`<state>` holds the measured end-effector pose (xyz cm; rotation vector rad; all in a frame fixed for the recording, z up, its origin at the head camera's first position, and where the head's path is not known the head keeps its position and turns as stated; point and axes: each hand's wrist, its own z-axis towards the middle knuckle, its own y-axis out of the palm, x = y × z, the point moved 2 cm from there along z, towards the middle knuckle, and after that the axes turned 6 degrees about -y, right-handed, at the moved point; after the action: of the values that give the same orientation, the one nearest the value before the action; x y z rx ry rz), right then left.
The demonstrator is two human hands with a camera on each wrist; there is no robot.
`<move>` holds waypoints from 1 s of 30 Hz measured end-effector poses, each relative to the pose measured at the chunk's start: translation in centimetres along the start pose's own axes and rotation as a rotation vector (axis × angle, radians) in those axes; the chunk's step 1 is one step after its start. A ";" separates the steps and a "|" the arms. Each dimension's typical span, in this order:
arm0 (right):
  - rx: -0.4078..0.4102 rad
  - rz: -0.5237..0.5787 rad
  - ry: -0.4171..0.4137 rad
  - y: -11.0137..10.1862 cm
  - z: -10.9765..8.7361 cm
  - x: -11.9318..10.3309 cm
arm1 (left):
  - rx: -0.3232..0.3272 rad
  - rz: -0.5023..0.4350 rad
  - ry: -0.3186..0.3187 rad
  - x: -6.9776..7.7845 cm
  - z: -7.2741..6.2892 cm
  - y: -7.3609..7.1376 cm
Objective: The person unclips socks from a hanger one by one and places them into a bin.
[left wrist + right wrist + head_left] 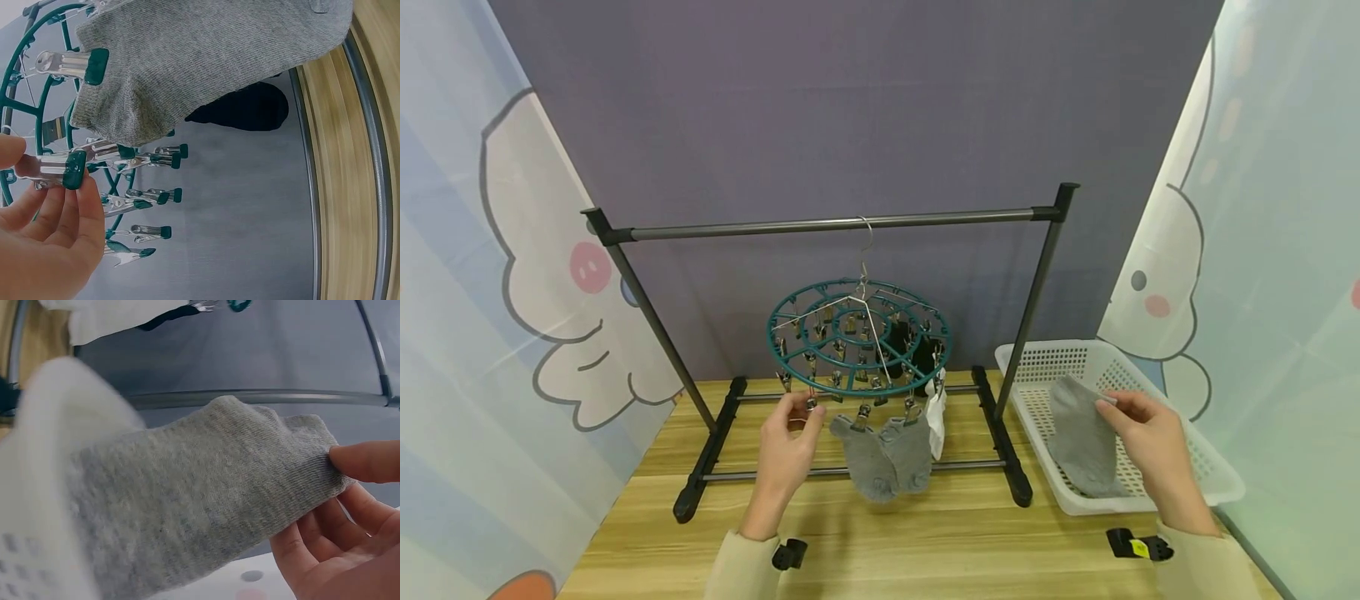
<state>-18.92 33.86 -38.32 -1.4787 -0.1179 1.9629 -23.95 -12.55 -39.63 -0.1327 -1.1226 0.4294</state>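
My left hand [787, 442] pinches a metal clip [53, 170] with green tips, which hangs from the front rim of a round green drying hanger [784, 360]. At the right, my right hand [1150, 442] holds a grey sock [1081, 437] by its cuff, between thumb and fingers, over the white basket [1213, 467]. Two grey socks [880, 458] hang clipped side by side at the hanger's front, just right of my left hand. Behind them hang a white sock [936, 417] and black socks [925, 357].
A dark metal rack [737, 227] on two black feet carries the hanger by its hook. Several other clips [150, 231] dangle from the rings. The rack stands on a wooden table [880, 550], with the basket beside its right foot. Curtains [880, 100] surround the table.
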 end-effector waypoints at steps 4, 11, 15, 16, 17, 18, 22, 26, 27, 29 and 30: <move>-0.029 -0.029 0.026 0.5 -0.3 1.4 | 0.002 0.000 0.003 0.0 -0.1 0.0; -0.053 -0.074 0.054 1.1 -0.5 3.3 | 0.005 -0.002 -0.004 0.0 -0.1 0.0; -0.072 -0.106 0.069 1.2 -0.5 3.7 | 0.008 -0.008 -0.006 0.0 -0.2 0.0; -0.075 -0.118 0.068 1.2 -0.6 3.7 | 0.009 -0.009 -0.008 0.0 -0.1 0.0; -0.076 -0.128 0.065 1.2 -0.6 3.7 | 0.009 -0.009 -0.009 0.0 -0.2 0.0; -0.076 -0.141 0.057 1.2 -0.6 3.7 | 0.008 -0.010 -0.009 0.0 -0.2 0.0; -0.064 -0.198 0.009 1.3 -0.6 3.3 | 0.006 -0.009 -0.008 -0.1 -0.1 0.1; -0.062 -0.228 -0.046 1.6 -0.6 2.7 | -0.002 -0.016 -0.011 -0.1 -0.1 0.1; -0.065 -0.231 -0.056 1.6 -0.6 2.5 | -0.004 -0.017 -0.013 0.0 -0.2 0.1; -0.071 -0.233 -0.070 1.8 -0.7 2.1 | -0.006 -0.018 -0.017 0.0 -0.2 0.2; -0.077 -0.234 -0.075 1.9 -0.7 1.9 | -0.008 -0.019 -0.018 0.1 -0.2 0.2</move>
<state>-19.39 33.24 -40.95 -1.3715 -0.3861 1.8408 -23.80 -12.35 -39.72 -0.1250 -1.1427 0.4099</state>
